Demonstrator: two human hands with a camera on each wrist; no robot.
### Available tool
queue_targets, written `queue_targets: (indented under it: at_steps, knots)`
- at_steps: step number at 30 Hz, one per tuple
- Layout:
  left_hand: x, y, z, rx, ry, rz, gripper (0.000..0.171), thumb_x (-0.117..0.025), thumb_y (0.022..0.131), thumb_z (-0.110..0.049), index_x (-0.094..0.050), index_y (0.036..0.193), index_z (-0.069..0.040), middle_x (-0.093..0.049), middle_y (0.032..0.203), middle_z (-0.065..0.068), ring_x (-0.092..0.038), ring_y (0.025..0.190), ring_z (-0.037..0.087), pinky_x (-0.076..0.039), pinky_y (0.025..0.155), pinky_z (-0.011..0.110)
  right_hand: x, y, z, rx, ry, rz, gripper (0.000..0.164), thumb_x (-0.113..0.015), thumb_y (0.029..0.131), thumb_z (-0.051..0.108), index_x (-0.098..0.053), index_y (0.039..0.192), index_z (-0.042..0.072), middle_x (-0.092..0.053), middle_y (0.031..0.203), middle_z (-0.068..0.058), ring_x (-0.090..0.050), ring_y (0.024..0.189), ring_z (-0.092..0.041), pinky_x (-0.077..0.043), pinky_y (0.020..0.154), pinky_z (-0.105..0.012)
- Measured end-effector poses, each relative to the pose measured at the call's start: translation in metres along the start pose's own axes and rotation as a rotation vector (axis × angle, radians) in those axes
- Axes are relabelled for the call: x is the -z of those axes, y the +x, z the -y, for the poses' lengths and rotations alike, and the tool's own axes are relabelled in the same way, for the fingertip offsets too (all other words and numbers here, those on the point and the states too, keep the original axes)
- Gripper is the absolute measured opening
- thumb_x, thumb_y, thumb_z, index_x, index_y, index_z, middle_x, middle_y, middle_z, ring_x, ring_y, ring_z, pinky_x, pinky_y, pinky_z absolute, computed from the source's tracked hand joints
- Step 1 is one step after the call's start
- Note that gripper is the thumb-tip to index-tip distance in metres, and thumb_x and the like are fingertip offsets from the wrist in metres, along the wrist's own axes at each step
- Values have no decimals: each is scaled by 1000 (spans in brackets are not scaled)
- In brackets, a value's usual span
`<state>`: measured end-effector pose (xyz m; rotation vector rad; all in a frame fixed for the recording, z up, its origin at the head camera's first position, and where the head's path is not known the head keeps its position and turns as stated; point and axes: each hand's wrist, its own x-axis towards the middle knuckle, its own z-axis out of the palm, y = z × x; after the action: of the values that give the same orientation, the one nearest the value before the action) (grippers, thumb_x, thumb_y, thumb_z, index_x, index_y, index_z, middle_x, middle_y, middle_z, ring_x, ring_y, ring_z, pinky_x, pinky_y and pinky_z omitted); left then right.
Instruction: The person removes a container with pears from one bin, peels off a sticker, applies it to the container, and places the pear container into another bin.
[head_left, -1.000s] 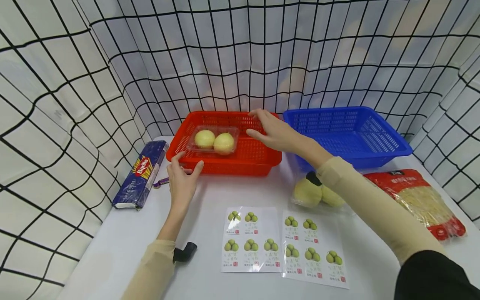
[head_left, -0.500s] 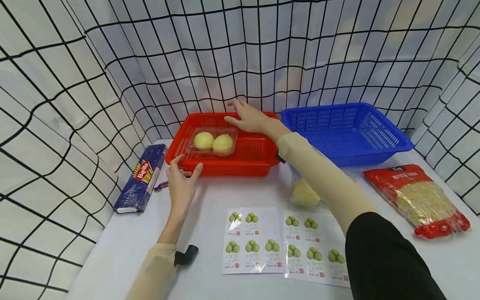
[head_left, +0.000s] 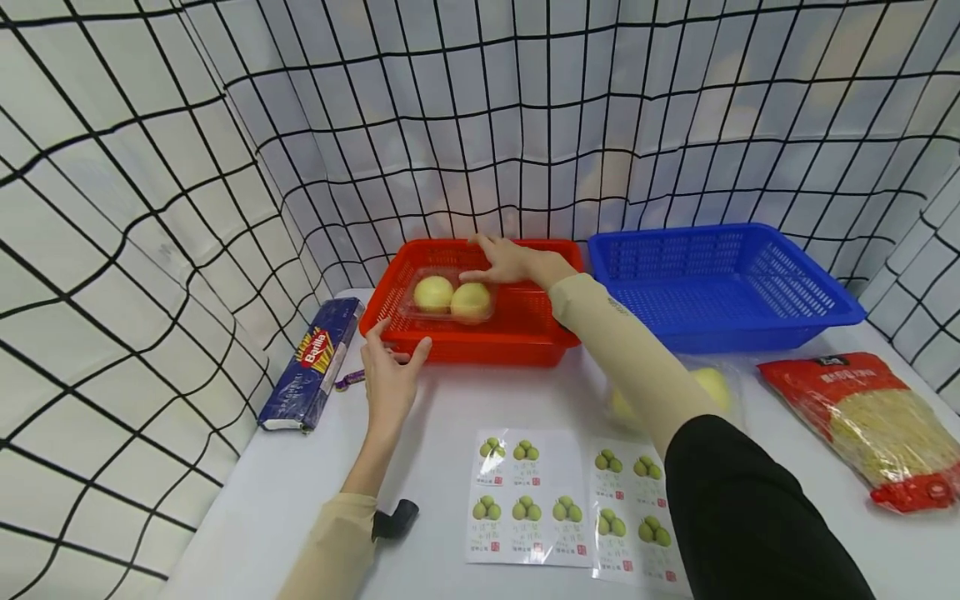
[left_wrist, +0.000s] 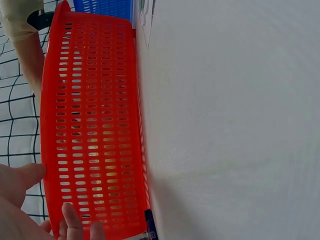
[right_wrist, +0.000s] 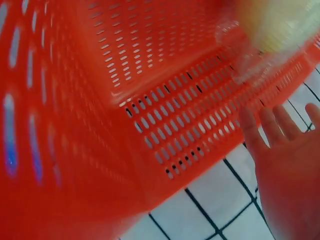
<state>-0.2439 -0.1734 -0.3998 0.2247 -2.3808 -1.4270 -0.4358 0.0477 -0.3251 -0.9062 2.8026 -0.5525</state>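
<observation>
A clear plastic box of two round, pale yellow fruits (head_left: 453,300) sits in the left half of the red basket (head_left: 487,353). My right hand (head_left: 506,260) reaches over the basket's back rim, with its thumb over the box's right end. Its fingers look straight and apart in the right wrist view, where the box (right_wrist: 250,60) is blurred. At the basket's front left corner is my left hand (head_left: 392,371), thumb and fingers spread. The left wrist view has that thumb at the rim and several bent fingertips (left_wrist: 72,220) before the outer wall.
The blue basket (head_left: 720,333) stands to the right. Another fruit pack (head_left: 712,387) lies partly under the right arm, beside a red bag of noodles (head_left: 870,417). Sticker sheets (head_left: 528,500) lie in front. A Barilla box (head_left: 311,362) is left; black netting surrounds the table.
My right hand has moved left and come down over the fruit box. The left hand keeps its place at the basket corner. The head view has shifted slightly.
</observation>
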Motion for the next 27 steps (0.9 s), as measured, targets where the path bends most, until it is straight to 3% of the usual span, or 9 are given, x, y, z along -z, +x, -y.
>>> queue_targets:
  at_steps: [7,13,19,27]
  knots:
    - [-11,-7,-7,9,26,14,79,-73,93,-48,-33,155,-20,-44,136,20,-62,102,28,-40,81,36,-14,-8,-12,-26,28,142,100,-60,90,70,-15,162,18,-26,164,-15,-25,153,-33,-25,125,-60]
    - [-18,-11,-16,-7,40,24,79,-72,93,-49,-34,155,-20,-45,135,20,-60,101,27,-39,78,35,-13,-21,-19,-59,56,223,111,-66,87,66,-1,165,21,-11,171,-16,-10,159,-37,-18,127,-64]
    - [-21,-12,-23,-23,42,19,77,-72,93,-49,-35,154,-19,-46,133,20,-59,99,26,-39,76,34,-10,-25,-20,-87,4,293,125,-72,84,65,13,164,20,9,173,-17,8,161,-40,-7,128,-65]
    - [-31,-17,-28,-14,37,23,76,-73,92,-48,-37,153,-20,-47,132,19,-59,98,26,-40,77,34,-6,-30,-20,-164,-68,338,123,-73,81,68,12,163,31,0,170,-20,-1,160,-41,-14,126,-67]
